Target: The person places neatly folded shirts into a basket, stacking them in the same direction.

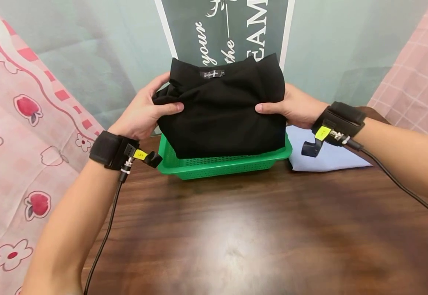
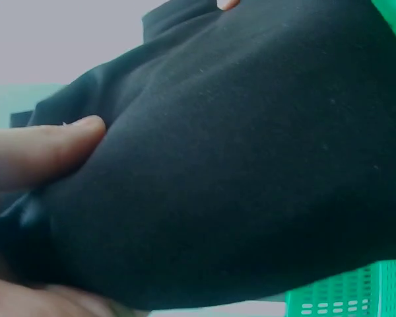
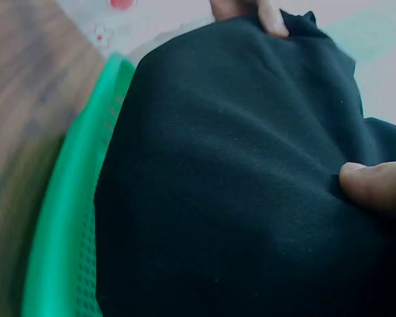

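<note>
A folded black garment (image 1: 221,119) with a collar and a small neck label (image 1: 212,74) is held up between both hands, over a green plastic basket (image 1: 221,169). My left hand (image 1: 145,107) grips its left side, thumb across the front and fingers behind. On the opposite side my right hand (image 1: 297,105) pinches the cloth the same way, its thumb lying on the front. The left wrist view shows the black cloth (image 2: 237,152) filling most of the frame. In the right wrist view, the basket's rim (image 3: 56,231) runs beside the cloth. The garment hides most of the basket's inside.
A folded light blue cloth (image 1: 321,157) lies on the brown wooden table (image 1: 232,229), right of the basket. Behind the basket is a dark sign with white lettering (image 1: 232,37). Pink patterned curtains (image 1: 26,143) hang at both sides. A cable runs from each wrist strap.
</note>
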Demonstrator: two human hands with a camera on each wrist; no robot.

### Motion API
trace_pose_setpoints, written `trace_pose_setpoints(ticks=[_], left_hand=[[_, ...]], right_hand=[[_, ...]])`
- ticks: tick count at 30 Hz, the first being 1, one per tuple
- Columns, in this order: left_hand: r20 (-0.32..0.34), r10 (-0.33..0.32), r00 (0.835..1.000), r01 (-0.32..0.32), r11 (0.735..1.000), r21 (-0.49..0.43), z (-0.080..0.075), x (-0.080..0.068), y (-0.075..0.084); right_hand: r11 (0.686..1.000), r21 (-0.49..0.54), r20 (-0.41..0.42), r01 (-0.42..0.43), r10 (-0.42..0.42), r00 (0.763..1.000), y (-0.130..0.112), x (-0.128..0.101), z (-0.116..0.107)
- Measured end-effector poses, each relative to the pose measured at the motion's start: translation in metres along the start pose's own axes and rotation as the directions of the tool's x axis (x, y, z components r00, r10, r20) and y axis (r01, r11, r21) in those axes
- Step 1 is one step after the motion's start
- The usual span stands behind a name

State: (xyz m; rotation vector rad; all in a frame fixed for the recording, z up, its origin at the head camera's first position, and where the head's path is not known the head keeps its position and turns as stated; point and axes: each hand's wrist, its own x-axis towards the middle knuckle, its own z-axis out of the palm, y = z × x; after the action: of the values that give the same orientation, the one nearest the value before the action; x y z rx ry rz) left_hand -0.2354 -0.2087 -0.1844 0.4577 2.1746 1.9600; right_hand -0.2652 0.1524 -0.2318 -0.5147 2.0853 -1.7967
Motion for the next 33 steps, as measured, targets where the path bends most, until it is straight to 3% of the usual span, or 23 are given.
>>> trace_pose_setpoints(ticks=[7,14,17,23,27,33], left_hand=[[-0.013,0.056,0.998,-0.057,0.996,-0.069,-0.004,0.018,-0.026],[0.000,-0.051,0.999,0.051,0.998,0.031,0.000,0.012,-0.057],[0.017,-0.089,0.996,0.087,0.994,0.058,0.003,0.010,-0.066],[0.074,-0.197,0.978,0.191,0.978,0.087,0.004,0.007,-0.084],[0.101,-0.251,0.963,0.242,0.966,0.090,0.001,0.001,-0.089],[0.129,-0.275,0.953,0.260,0.958,0.119,0.002,-0.007,-0.089]], right_hand=[[0.999,-0.043,-0.015,-0.028,0.028,1.000,0.006,0.013,-0.001],[0.979,-0.201,0.046,-0.023,0.033,0.998,0.027,0.014,0.004],[0.971,-0.233,0.082,-0.052,0.073,0.994,0.035,0.012,0.004],[0.961,-0.262,0.148,-0.095,0.137,0.980,0.048,0.011,0.006],[0.956,-0.281,0.182,-0.087,0.143,0.973,0.050,0.010,0.008],[0.941,-0.325,0.182,-0.089,0.154,0.971,0.050,0.003,0.008]])
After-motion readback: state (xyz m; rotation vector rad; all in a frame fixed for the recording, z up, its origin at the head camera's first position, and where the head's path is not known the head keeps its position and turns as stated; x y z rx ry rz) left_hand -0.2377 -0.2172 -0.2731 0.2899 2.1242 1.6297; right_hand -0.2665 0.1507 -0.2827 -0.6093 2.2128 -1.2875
